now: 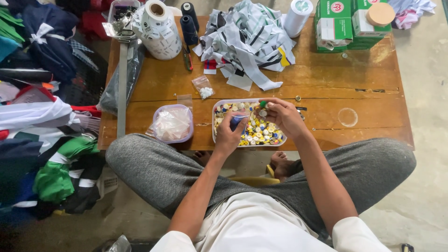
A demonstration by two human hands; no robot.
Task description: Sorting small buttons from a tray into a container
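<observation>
Left hand pinches a small blue piece, right hand grips a pale button over the clear rectangular plastic tray of mixed buttons at desk's six o'clock — steady, close picking best.

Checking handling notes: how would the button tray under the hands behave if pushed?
The tray is shallow and flat-bottomed, so it would probably slide, not tip. Heaped with buttons, it is likely heavy for its size. A jolt might spill some.
</observation>
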